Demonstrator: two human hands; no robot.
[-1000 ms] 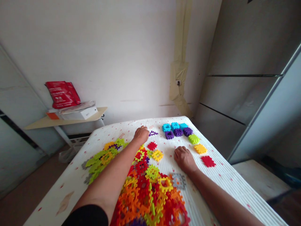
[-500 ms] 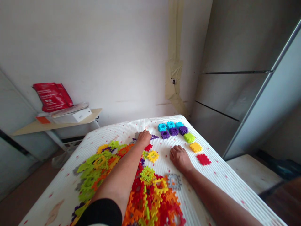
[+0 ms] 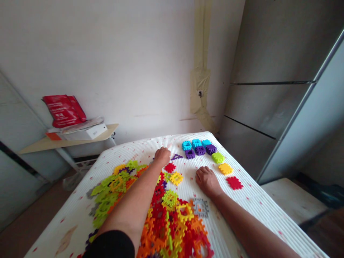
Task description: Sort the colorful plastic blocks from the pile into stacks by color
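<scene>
My left hand [image 3: 162, 156] reaches to the far part of the table with its fingers curled down. Whatever it may hold is hidden under it; a sliver of purple shows at its left side. Just right of it lies a flat purple triangular piece [image 3: 177, 157], and nearer me a red square plastic interlocking piece [image 3: 170, 167]. My right hand [image 3: 206, 179] rests on the white cloth, fingers curled and nothing showing in them. Nearest to it are a yellow openwork piece [image 3: 176, 178] on the left and a yellow square [image 3: 225, 168] on the right.
A big loose heap of mixed interlocking pieces [image 3: 158, 222] covers the table's left and front. At the far right stand blue stacks [image 3: 196, 143] and purple stacks [image 3: 199, 151], then a lime piece [image 3: 218, 157] and a red square [image 3: 234, 183]. A metal cabinet [image 3: 258, 107] flanks the table.
My left hand has shifted slightly left, uncovering more of the purple triangle and the red square. Grey and purple pieces beside it no longer show plainly. My right hand stays put.
</scene>
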